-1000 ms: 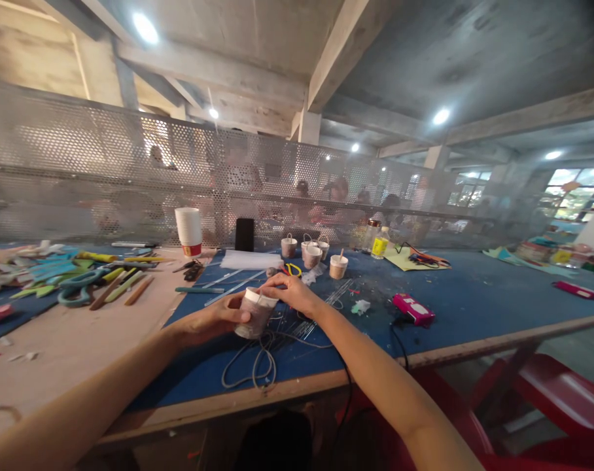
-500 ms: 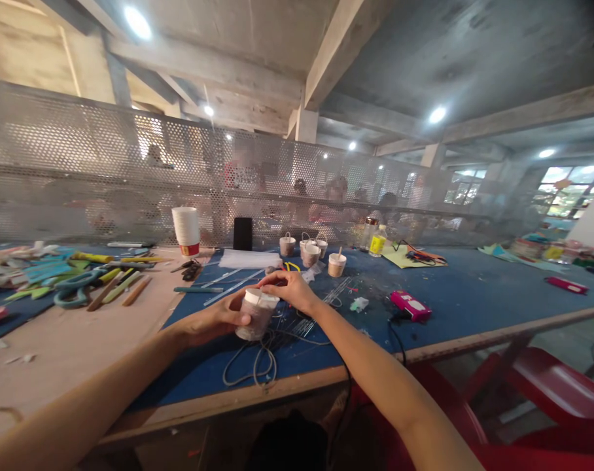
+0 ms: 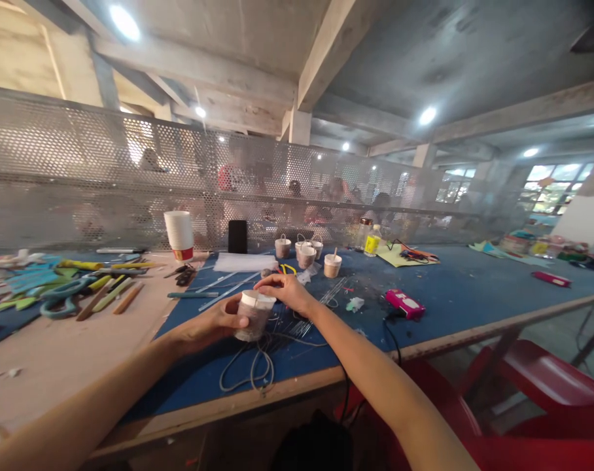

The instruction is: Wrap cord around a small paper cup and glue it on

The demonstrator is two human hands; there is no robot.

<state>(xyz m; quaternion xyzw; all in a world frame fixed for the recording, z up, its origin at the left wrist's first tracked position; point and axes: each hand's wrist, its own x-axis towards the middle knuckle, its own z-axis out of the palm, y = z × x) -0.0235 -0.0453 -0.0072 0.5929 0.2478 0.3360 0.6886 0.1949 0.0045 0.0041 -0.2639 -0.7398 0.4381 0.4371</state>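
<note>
My left hand (image 3: 223,320) is closed around the side of a paper cup (image 3: 254,320) with a white rim and a grey-brown wrapped wall. The cup is held a little tilted above the blue table top. At the cup's far rim, the fingers of my right hand (image 3: 282,291) are pinched together; whether they grip the rim or something small there is hidden. Grey cord (image 3: 248,376) lies in loops on the table just below the cup. Thin clear glue sticks (image 3: 304,327) are scattered right of it.
Several small finished-looking cups (image 3: 305,255) stand behind my hands. A stack of white paper cups (image 3: 179,235) is at back left, near scissors (image 3: 66,297) and clay tools. A pink glue gun (image 3: 403,305) lies to the right. Perforated metal panels (image 3: 179,176) border the table's back.
The view has shifted slightly, so the table things sit a little further left. Both hands stay at the cup in nearly the same pose.
</note>
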